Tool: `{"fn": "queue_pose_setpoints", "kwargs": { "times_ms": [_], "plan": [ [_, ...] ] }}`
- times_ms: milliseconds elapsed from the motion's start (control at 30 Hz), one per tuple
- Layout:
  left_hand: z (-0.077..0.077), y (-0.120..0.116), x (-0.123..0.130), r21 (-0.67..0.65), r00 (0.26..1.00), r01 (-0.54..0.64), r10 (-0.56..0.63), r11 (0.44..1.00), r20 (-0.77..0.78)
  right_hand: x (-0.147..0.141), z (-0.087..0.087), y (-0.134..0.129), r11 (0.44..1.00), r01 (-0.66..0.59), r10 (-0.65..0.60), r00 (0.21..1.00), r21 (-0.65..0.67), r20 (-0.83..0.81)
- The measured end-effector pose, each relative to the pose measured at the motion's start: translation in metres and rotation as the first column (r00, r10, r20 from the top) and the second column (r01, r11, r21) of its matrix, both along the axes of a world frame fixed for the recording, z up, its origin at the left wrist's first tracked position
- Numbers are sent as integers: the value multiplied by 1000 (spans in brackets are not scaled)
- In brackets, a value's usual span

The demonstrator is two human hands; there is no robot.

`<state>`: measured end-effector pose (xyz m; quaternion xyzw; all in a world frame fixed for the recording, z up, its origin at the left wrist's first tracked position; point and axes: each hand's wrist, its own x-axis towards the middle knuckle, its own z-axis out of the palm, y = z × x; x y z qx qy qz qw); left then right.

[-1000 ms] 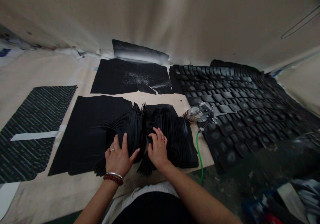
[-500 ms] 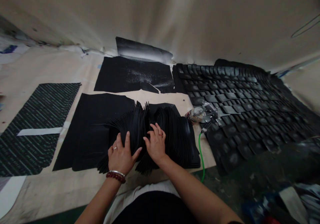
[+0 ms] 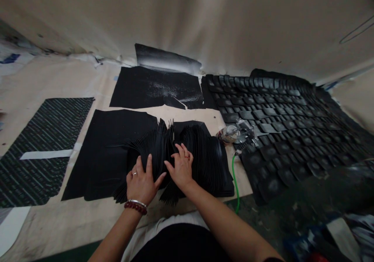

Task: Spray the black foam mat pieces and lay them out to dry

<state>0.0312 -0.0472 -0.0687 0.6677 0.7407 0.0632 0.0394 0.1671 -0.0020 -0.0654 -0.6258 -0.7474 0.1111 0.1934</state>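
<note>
A thick stack of thin black sheets (image 3: 159, 141) stands fanned out on the table in front of me, split by a gap near its middle. My left hand (image 3: 142, 180) rests with spread fingers on the left part of the fan. On the near edge of the right part (image 3: 204, 160) lies my right hand (image 3: 181, 166), its fingers apart and the thumb reaching toward the gap. Neither hand is closed round a sheet. Beneath the fan and to its left is a flat black sheet (image 3: 102, 153). The palms hide some of the sheet edges.
Right of the stack sits a spray gun with a clear cup (image 3: 236, 133) and a green hose (image 3: 235, 180). Beyond it spread rows of overlapping black pieces (image 3: 280, 117). Patterned dark sheets (image 3: 49, 137) bearing a white strip (image 3: 46, 154) lie left; a dusty black sheet (image 3: 157, 86) lies behind.
My right thumb has shifted slightly left toward the gap between the two fanned parts. The left hand stays nearly still on the sheets.
</note>
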Motion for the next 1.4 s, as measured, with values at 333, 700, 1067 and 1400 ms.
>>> {"fn": "queue_pose_setpoints", "kwargs": {
  "times_ms": [333, 700, 1067, 1400],
  "plan": [
    [-2, 0, 0, 9, 1000, -7, 7, 1000, 15, 10, 0, -1, 1000, -5, 5, 1000, -4, -14],
    [-2, 0, 0, 15, 1000, 7, -6, 1000, -30, -2, 2, -1, 1000, -5, 5, 1000, -3, -16],
    [-2, 0, 1, 6, 999, 4, -4, 1000, -41, -1, 1, 0, 1000, 6, -7, 999, -14, -37],
    [-2, -1, -2, 28, 1000, 7, -7, 1000, 25, -3, 1, 1, 1000, -2, 2, 999, 1, -49]
  ]
}}
